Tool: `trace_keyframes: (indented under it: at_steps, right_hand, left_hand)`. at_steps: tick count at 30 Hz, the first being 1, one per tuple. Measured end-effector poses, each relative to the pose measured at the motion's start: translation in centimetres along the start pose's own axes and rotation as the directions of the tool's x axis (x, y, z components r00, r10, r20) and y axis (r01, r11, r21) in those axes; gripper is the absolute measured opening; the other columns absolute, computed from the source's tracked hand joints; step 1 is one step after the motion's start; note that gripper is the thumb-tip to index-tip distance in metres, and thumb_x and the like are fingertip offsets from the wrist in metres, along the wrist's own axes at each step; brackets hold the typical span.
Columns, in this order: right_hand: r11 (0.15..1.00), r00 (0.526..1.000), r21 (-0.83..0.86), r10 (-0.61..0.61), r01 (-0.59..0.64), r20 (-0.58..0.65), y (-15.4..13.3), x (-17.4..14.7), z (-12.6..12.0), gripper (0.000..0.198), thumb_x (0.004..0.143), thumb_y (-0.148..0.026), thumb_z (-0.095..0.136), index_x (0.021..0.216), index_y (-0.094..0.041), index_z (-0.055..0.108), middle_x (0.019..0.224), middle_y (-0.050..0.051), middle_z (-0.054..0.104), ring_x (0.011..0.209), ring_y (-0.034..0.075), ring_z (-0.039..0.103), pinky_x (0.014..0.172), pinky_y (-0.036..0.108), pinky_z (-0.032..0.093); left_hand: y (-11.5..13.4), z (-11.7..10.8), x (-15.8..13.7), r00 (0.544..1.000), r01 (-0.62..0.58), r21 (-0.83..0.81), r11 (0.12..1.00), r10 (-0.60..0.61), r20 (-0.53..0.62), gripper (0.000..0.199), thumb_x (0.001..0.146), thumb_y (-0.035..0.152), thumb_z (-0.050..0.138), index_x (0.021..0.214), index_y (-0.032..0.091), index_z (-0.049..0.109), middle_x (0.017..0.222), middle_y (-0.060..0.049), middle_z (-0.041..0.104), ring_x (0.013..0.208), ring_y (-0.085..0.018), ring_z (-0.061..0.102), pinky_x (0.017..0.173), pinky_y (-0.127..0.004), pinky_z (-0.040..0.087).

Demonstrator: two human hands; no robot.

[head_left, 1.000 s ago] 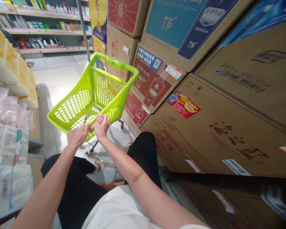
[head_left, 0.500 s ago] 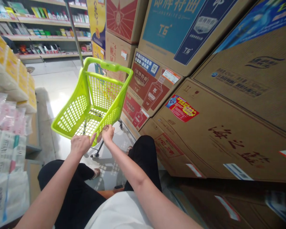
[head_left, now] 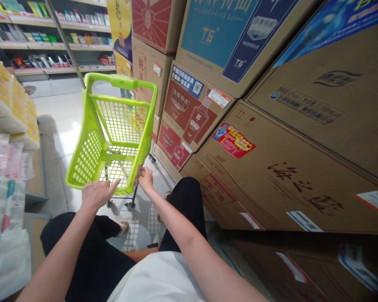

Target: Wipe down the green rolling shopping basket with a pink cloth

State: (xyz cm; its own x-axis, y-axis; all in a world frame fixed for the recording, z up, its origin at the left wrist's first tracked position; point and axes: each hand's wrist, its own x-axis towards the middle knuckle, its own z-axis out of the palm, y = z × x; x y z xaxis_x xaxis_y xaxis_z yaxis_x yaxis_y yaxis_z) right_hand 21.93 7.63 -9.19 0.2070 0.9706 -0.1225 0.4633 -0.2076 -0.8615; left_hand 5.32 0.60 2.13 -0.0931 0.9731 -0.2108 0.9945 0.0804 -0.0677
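Note:
A lime-green shopping cart [head_left: 102, 157] with a grid-walled basket stands before my knees, and nothing lies in its basket. My left hand [head_left: 96, 194] is closed over the near rim of the basket, its thumb stretched along the edge and its other fingers mostly hidden. At the near right corner, my right hand [head_left: 145, 178] has its fingers curled against the basket's side wall. Both hands touch the cart. Its handle [head_left: 124, 82] points away from me, at the far end.
Stacked cardboard cartons [head_left: 286, 167] form a wall close on the right. Yellow packs [head_left: 11, 90] and plastic-wrapped packs [head_left: 6, 201] line the left side. Stocked shelves [head_left: 63, 44] stand at the back. A slanting metal pole [head_left: 64, 42] rises behind the cart. Tiled floor [head_left: 55, 147] shows beside the cart.
The cart has turned slightly, its handle end swinging left and its near right corner shifting right. My left hand has moved a little left and down, still on the rim.

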Motion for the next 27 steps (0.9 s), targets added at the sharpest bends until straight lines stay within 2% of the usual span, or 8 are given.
trace_keyframes:
  at_steps: [4, 9, 11, 14, 17, 19, 22, 27]
  right_hand:
    - [1.0, 0.997, 0.009, -0.015, 0.014, 0.079, -0.8, 0.1, -0.1, 0.02, 0.071, -0.003, 0.055, 0.079, -0.021, 0.056, 0.082, 0.0, 0.059, 0.083, 0.018, 0.058, 0.078, 0.027, 0.05]
    - [0.98, 0.986, 0.103, -0.166, 0.168, -0.028, -5.5, -0.1, -1.1, 0.026, 0.077, -0.007, 0.052, 0.095, -0.023, 0.06, 0.103, 0.0, 0.059, 0.092, 0.015, 0.059, 0.087, 0.025, 0.05]
    - [0.962, 0.97, 0.125, -0.234, 0.241, -0.072, -6.2, -0.2, -1.1, 0.025, 0.078, -0.009, 0.052, 0.097, -0.023, 0.06, 0.105, 0.001, 0.056, 0.093, 0.015, 0.059, 0.089, 0.025, 0.05]
    - [0.974, 0.975, 0.045, -0.224, 0.224, -0.011, -4.7, -0.7, -0.4, 0.023, 0.079, -0.008, 0.052, 0.095, -0.022, 0.06, 0.103, 0.002, 0.055, 0.095, 0.015, 0.058, 0.09, 0.026, 0.05]
    - [0.988, 0.982, -0.104, -0.093, 0.111, 0.166, -2.0, -1.3, 0.9, 0.022, 0.078, -0.006, 0.055, 0.091, -0.023, 0.06, 0.092, 0.0, 0.055, 0.088, 0.017, 0.057, 0.083, 0.026, 0.05]
    - [0.985, 0.975, -0.162, -0.022, 0.058, 0.22, -1.0, -1.9, 1.5, 0.021, 0.077, -0.006, 0.057, 0.089, -0.023, 0.061, 0.086, -0.001, 0.054, 0.082, 0.016, 0.056, 0.078, 0.025, 0.05]
    - [0.99, 0.983, -0.113, -0.066, 0.085, 0.169, -1.9, -2.6, 1.5, 0.024, 0.076, -0.004, 0.057, 0.089, -0.023, 0.062, 0.087, -0.001, 0.054, 0.081, 0.015, 0.057, 0.077, 0.023, 0.05]
    - [0.95, 0.952, 0.054, -0.306, 0.307, -0.02, -7.0, -3.8, 0.0, 0.03, 0.075, -0.004, 0.052, 0.096, -0.023, 0.062, 0.101, 0.001, 0.055, 0.093, 0.015, 0.06, 0.089, 0.025, 0.052]
  left_hand:
    - [-2.1, 0.1, -0.2, 0.994, 0.103, -0.002, 0.995, -0.103, 0.032, 0.09, 0.093, 0.068, 0.006, 0.093, 0.017, 0.081, 0.092, -0.02, 0.076, 0.097, -0.039, 0.07, 0.074, -0.041, 0.045]
    - [-2.4, -0.2, 0.1, 0.986, 0.146, -0.015, 0.989, -0.145, 0.083, 0.093, 0.092, 0.066, 0.002, 0.099, 0.017, 0.081, 0.098, -0.021, 0.076, 0.1, -0.04, 0.069, 0.074, -0.043, 0.046]
    - [-2.5, -0.3, 0.3, 0.984, 0.156, -0.017, 0.988, -0.154, 0.086, 0.094, 0.091, 0.066, 0.002, 0.101, 0.017, 0.081, 0.1, -0.022, 0.075, 0.101, -0.04, 0.069, 0.076, -0.043, 0.046]
    - [-2.6, -0.3, 0.6, 0.986, 0.149, -0.017, 0.989, -0.148, 0.08, 0.092, 0.091, 0.067, 0.004, 0.1, 0.017, 0.081, 0.101, -0.021, 0.076, 0.102, -0.039, 0.069, 0.078, -0.042, 0.046]
    - [-2.9, 0.1, 0.8, 0.989, 0.135, -0.011, 0.991, -0.134, 0.055, 0.089, 0.091, 0.066, 0.007, 0.098, 0.019, 0.082, 0.1, -0.02, 0.076, 0.102, -0.038, 0.069, 0.077, -0.04, 0.046]
    - [-3.1, 0.3, 1.0, 0.99, 0.133, -0.009, 0.991, -0.132, 0.05, 0.087, 0.091, 0.066, 0.008, 0.098, 0.02, 0.082, 0.101, -0.02, 0.076, 0.102, -0.038, 0.069, 0.077, -0.04, 0.046]
    - [-3.5, 0.4, 1.2, 0.988, 0.143, -0.007, 0.99, -0.142, 0.064, 0.085, 0.091, 0.064, 0.01, 0.101, 0.019, 0.082, 0.104, -0.021, 0.075, 0.102, -0.039, 0.069, 0.077, -0.041, 0.047]
    - [-3.9, 0.4, 2.0, 0.984, 0.164, -0.021, 0.986, -0.162, 0.07, 0.084, 0.091, 0.063, 0.011, 0.105, 0.018, 0.081, 0.108, -0.023, 0.074, 0.105, -0.041, 0.068, 0.079, -0.043, 0.048]
